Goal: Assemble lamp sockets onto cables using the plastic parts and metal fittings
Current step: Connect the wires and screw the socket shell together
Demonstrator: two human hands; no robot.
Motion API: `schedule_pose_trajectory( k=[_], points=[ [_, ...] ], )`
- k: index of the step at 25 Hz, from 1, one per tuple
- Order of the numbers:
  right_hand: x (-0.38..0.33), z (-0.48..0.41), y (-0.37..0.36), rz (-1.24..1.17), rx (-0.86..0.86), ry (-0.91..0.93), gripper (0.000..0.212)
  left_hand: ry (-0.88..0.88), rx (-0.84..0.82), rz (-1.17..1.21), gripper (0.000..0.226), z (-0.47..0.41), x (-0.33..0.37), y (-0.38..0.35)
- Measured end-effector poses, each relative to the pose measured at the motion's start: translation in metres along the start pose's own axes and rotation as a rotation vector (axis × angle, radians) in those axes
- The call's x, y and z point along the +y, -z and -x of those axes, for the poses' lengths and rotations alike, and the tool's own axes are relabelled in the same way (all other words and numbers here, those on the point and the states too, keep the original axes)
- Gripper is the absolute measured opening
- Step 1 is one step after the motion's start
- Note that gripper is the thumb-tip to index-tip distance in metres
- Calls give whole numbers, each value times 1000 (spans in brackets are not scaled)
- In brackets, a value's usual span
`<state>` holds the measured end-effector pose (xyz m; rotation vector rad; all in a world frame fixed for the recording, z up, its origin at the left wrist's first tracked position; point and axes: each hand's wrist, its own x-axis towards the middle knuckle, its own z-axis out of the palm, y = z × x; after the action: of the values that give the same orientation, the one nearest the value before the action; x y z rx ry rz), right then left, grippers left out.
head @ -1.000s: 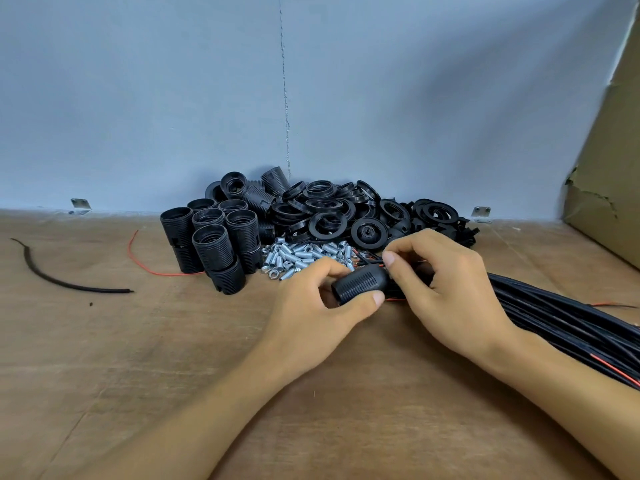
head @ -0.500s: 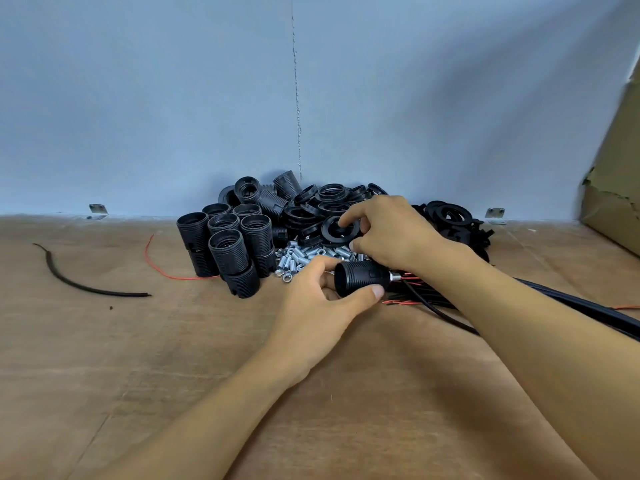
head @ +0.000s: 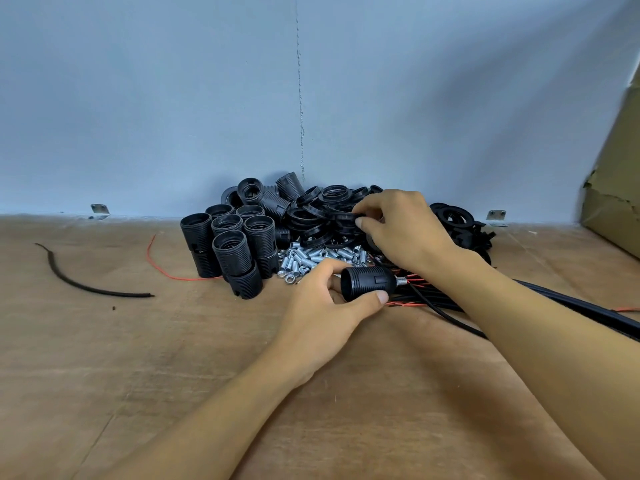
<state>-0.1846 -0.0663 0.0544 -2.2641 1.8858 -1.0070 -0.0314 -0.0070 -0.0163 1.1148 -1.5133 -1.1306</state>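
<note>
A cable scrap [head: 86, 287] and a loose red wire [head: 162, 270] lie far left on the table [head: 138, 375], out of my way. Next come the upright sockets [head: 235, 244], stood mouth-up in a tight cluster so one can be lifted at a time. Just right of them is a loose heap of metal fittings [head: 311, 259], up against the cluster's foot.

My left hand [head: 322, 310] is clamped on the socket [head: 367, 284] I'm building, thumb along its near side and fingers curled over the far side. It sits low over the table, just in front of the fittings. I can't tell whether it touches the wood. I hold it on its side on purpose. Its long axis runs left to right, with the wide mouth toward my palm. The narrow end and its nipple [head: 401, 280] point right, where the cable [head: 450, 317] leaves. I judge that this keeps the body steady and leaves its tail end free for the next part.

My right hand [head: 405, 226] is over the rings [head: 311, 216] heaped against the wall. Its thumb and curled fingers are closed on one ring [head: 346, 216] at the heap's near side. I take this ring to be meant for the socket.

Further right, the cables [head: 571, 304] run in a bundle off the table's edge, with red cores showing near the socket. A sheet of cardboard [head: 616, 188] leans at the far right.
</note>
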Motion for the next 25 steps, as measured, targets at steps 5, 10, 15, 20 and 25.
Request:
schedule_pose_trajectory(
  k=[5,10,15,20,25],
  points=[
    [-6,8,16,-347,2,-114,9,-8,-23,34,35,2,4,1],
    [-16,38,32,-685,-118,-123,17,-47,-63,163,32,4,10,4],
    [1,66,31,-462,-66,-15,14,-6,-91,260,71,1,12,7],
    [11,80,26,-346,-20,92,16,-1,-122,306,59,2,10,2],
    [24,97,21,-189,-52,207,48,-3,-109,322,34,3,6,2]
  ],
)
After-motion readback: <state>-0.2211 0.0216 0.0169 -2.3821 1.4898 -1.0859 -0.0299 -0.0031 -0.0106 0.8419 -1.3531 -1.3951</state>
